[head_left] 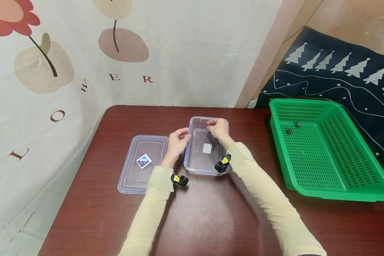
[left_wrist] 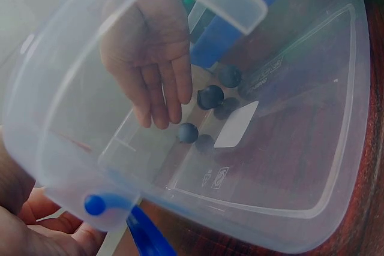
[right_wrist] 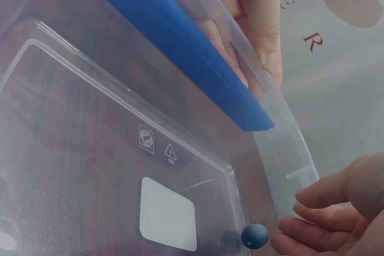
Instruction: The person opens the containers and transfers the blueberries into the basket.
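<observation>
A clear plastic food container (head_left: 196,156) without its lid stands on the table. My right hand (head_left: 218,128) is over its far end, fingers extended and loose; nothing shows held in it. Below those fingers, in the left wrist view, several small dark blue balls (left_wrist: 210,97), like blueberries, are inside the container. One such ball (right_wrist: 255,235) shows near my right fingertips in the right wrist view. My left hand (head_left: 178,144) is at the container's left side, outside the wall, fingers loosely bent near the blue clip (left_wrist: 147,232). Whether it presses the wall is unclear.
A clear lid-topped container or lid with a blue diamond label (head_left: 144,161) lies left of my left hand. At the right stands a green slotted basket (head_left: 331,156) holding two dark balls (head_left: 289,131). A printed white curtain (head_left: 192,53) hangs behind the table.
</observation>
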The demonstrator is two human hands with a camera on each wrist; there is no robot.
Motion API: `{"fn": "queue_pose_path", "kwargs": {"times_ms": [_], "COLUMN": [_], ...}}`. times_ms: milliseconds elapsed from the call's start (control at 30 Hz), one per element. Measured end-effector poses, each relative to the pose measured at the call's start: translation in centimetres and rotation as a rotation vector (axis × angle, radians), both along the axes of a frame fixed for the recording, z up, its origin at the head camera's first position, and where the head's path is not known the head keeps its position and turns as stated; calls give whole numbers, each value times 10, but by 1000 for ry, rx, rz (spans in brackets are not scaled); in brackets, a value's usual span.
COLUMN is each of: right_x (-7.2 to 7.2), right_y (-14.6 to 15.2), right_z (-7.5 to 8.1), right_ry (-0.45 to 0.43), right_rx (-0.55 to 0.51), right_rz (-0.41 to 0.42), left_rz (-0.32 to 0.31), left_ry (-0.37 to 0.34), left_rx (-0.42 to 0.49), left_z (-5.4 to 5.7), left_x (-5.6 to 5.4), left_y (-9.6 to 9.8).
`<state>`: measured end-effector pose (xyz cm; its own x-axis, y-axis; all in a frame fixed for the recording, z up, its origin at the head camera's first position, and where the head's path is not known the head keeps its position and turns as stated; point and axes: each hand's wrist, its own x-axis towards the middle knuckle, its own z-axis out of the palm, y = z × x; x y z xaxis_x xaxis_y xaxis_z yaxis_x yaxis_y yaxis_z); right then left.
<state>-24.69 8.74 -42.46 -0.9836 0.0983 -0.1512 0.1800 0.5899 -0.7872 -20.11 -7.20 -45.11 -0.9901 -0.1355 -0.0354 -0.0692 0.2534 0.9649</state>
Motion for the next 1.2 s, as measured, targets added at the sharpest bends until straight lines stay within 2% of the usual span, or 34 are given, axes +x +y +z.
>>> {"fn": "queue_pose_path", "kwargs": {"times_ms": [200, 467, 933, 1200], "right_x": [-1, -5, -10, -12], "right_y": [0, 0, -14, -22], "right_z": [1, -8, -19, -20], "right_ry": [-12, -61, -94, -97], "right_rx": [10, 62, -65, -71], "right_rz": [30, 86, 129, 151], "left_rz": [4, 3, 3, -1], "left_ry": [-1, -6, 2, 10], "left_rx": [-5, -1, 17, 8], "left_z": [0, 1, -1, 1], "left_x": [-1, 0, -1, 0], "left_y": [0, 1, 1, 1]}}
